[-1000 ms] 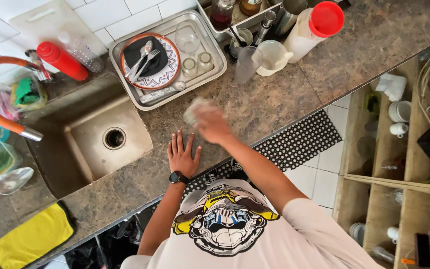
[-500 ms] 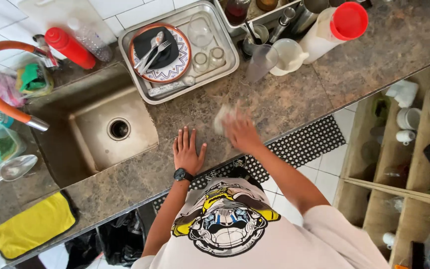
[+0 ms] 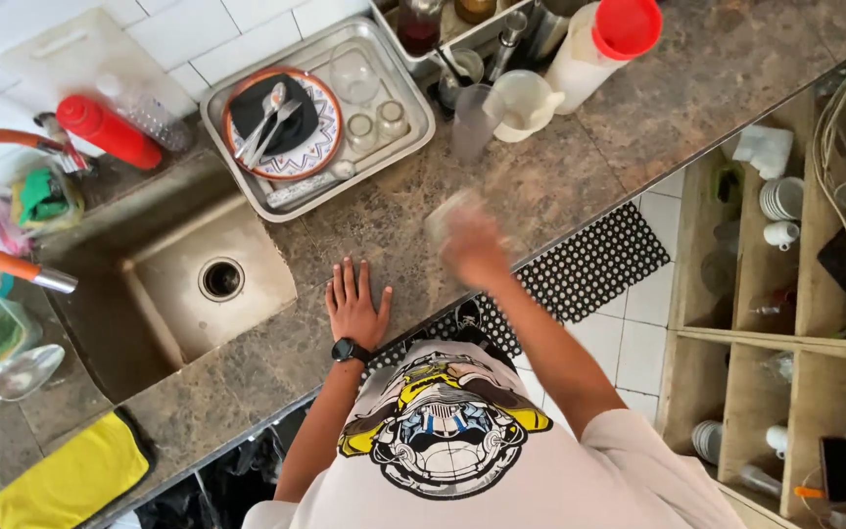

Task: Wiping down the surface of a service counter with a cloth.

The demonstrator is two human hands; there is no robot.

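Tray (image 3: 237, 162) and cups (image 3: 516, 98) beyond cloth (image 3: 447, 211)

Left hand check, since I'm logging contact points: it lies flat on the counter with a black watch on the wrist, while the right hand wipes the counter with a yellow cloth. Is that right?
Not quite. In the head view the cloth under the right hand is pale and whitish; the yellow cloth lies unused left of the sink. The left hand does lie flat on the counter, black watch on its wrist.

Granite counter (image 3: 560, 186), white-tiled floor (image 3: 629, 343)
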